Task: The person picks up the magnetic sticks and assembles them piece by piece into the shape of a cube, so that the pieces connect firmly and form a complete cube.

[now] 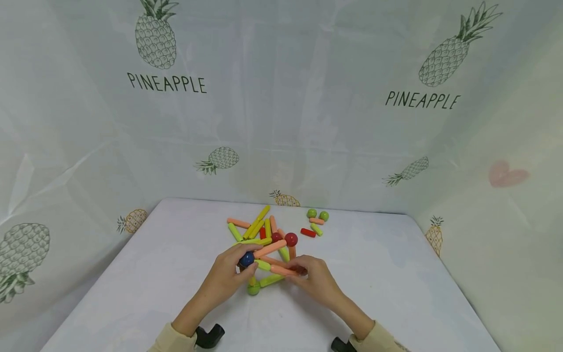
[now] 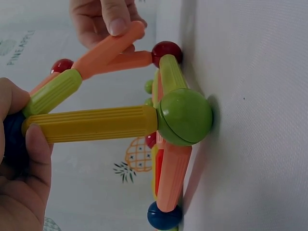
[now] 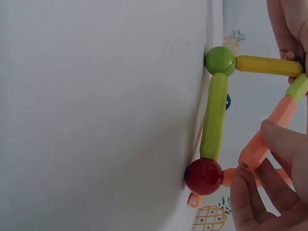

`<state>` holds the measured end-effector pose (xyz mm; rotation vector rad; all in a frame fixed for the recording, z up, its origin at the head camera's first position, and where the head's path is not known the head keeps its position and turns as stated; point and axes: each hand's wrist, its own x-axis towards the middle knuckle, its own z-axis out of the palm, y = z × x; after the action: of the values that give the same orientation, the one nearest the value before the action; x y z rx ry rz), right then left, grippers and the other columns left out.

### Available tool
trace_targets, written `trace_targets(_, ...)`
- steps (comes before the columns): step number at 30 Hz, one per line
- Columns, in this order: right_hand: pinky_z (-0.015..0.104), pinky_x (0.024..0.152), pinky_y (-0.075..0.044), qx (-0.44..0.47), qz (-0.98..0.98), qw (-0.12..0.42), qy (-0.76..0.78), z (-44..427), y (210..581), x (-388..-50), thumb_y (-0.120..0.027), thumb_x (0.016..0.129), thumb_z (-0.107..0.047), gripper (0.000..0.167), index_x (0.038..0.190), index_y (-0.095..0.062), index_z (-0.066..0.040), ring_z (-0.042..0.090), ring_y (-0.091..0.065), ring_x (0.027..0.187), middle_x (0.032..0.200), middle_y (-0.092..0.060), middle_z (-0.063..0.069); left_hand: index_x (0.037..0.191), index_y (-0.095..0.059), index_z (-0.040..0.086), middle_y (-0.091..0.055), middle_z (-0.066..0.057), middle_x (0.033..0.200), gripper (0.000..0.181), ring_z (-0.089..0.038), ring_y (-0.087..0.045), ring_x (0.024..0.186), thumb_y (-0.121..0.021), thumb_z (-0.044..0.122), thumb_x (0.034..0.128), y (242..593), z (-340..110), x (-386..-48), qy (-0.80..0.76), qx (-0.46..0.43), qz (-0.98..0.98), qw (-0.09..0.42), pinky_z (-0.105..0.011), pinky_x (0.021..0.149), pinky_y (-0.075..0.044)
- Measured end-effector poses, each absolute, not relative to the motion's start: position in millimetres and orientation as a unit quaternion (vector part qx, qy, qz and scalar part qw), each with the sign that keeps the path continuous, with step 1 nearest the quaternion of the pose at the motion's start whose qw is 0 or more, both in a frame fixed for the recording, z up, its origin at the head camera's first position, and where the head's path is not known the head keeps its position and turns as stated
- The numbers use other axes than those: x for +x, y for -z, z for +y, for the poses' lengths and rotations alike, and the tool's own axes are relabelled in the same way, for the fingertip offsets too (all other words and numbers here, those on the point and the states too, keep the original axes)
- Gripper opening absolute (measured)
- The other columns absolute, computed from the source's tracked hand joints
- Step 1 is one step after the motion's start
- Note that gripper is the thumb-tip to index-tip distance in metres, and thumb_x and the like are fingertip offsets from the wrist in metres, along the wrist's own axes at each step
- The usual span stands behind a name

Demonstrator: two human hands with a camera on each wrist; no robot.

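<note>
A frame of magnetic rods and balls stands on the table. At its upper corner my left hand [image 1: 226, 274] grips a dark blue ball [image 1: 247, 258]. From that ball a yellow rod [image 2: 94, 126] runs to a green ball [image 2: 185, 117] on the tabletop. A short lime rod [image 2: 55, 92] also leaves the blue ball, joined end to end with an orange rod [image 3: 269, 132]. My right hand [image 1: 317, 279] pinches that orange rod, whose free end is apart from the red ball [image 3: 204, 176] at the lower corner. Another lime rod [image 3: 214, 115] links the green and red balls.
Loose yellow, orange, lime and red rods [image 1: 254, 229] lie behind the frame. To the back right are two green balls [image 1: 312, 213], a short orange rod [image 1: 316, 221], a lime rod [image 1: 316, 229] and a red rod [image 1: 308, 232]. A pineapple-print sheet [image 1: 290, 107] hangs behind the table.
</note>
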<state>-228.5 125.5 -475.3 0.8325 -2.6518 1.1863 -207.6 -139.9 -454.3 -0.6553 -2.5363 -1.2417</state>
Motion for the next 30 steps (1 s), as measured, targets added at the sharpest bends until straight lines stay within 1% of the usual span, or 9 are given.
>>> trace_targets(5, 0.029, 0.071, -0.056, 0.276, -0.885, 0.08, -0.366, 122, 475, -229, -0.083, 0.079, -0.017, 0.025, 0.103, -0.075, -0.019, 0.007, -0.059, 0.076, 0.088, -0.063, -0.013, 0.13, -0.056, 0.04, -0.055, 0.019, 0.117, 0.045, -0.007, -0.055, 0.08, -0.071, 0.023, 0.0911, 454, -140, -208, 0.42, -0.225, -0.871, 0.123, -0.022, 0.065, -0.051)
trace_targets(8, 0.025, 0.07, -0.055, 0.284, -0.894, 0.106, -0.332, 118, 474, -229, -0.083, 0.079, -0.018, 0.024, 0.102, -0.076, -0.018, 0.006, -0.059, 0.075, 0.086, -0.06, -0.011, 0.129, -0.056, 0.04, -0.055, 0.019, 0.117, 0.046, -0.007, -0.055, 0.082, -0.072, 0.023, 0.0898, 453, -140, -208, 0.421, -0.224, -0.87, 0.127, -0.022, 0.065, -0.051)
trace_targets(12, 0.017, 0.065, -0.051, 0.293, -0.901, 0.148, -0.284, 114, 475, -231, -0.084, 0.078, -0.018, 0.023, 0.1, -0.076, -0.017, 0.007, -0.058, 0.071, 0.083, -0.059, -0.007, 0.128, -0.057, 0.042, -0.056, 0.02, 0.119, 0.05, -0.007, -0.055, 0.084, -0.076, 0.023, 0.0866, 453, -139, -206, 0.421, -0.232, -0.867, 0.132, -0.022, 0.066, -0.052)
trace_targets(16, 0.016, 0.06, -0.047, 0.291, -0.905, 0.172, -0.259, 112, 476, -233, -0.085, 0.077, -0.019, 0.02, 0.095, -0.076, -0.018, 0.009, -0.056, 0.067, 0.079, -0.06, -0.007, 0.129, -0.058, 0.04, -0.057, 0.02, 0.115, 0.054, -0.006, -0.055, 0.081, -0.079, 0.02, 0.0839, 454, -137, -205, 0.418, -0.244, -0.864, 0.139, -0.022, 0.065, -0.052)
trace_targets(23, 0.018, 0.055, -0.042, 0.276, -0.916, 0.174, -0.236, 110, 480, -237, -0.085, 0.078, -0.025, 0.019, 0.094, -0.076, -0.02, 0.005, -0.047, 0.063, 0.071, -0.053, -0.012, 0.129, -0.059, 0.036, -0.056, 0.017, 0.106, 0.053, -0.005, -0.055, 0.076, -0.078, 0.018, 0.0839, 452, -132, -203, 0.417, -0.263, -0.858, 0.147, -0.021, 0.063, -0.052)
trace_targets(26, 0.018, 0.057, -0.044, 0.279, -0.913, 0.167, -0.246, 112, 480, -237, -0.084, 0.079, -0.024, 0.018, 0.094, -0.075, -0.019, 0.004, -0.049, 0.064, 0.072, -0.055, -0.012, 0.13, -0.059, 0.034, -0.056, 0.015, 0.107, 0.052, -0.004, -0.055, 0.076, -0.078, 0.017, 0.0842, 451, -132, -203, 0.414, -0.268, -0.857, 0.153, -0.021, 0.062, -0.052)
trace_targets(30, 0.019, 0.06, -0.05, 0.275, -0.901, 0.146, -0.302, 119, 480, -237, -0.083, 0.08, -0.021, 0.014, 0.091, -0.074, -0.019, 0.005, -0.056, 0.067, 0.075, -0.06, -0.014, 0.13, -0.059, 0.035, -0.057, 0.015, 0.109, 0.053, -0.004, -0.055, 0.077, -0.077, 0.015, 0.0843, 452, -132, -203, 0.406, -0.268, -0.859, 0.16, -0.02, 0.063, -0.052)
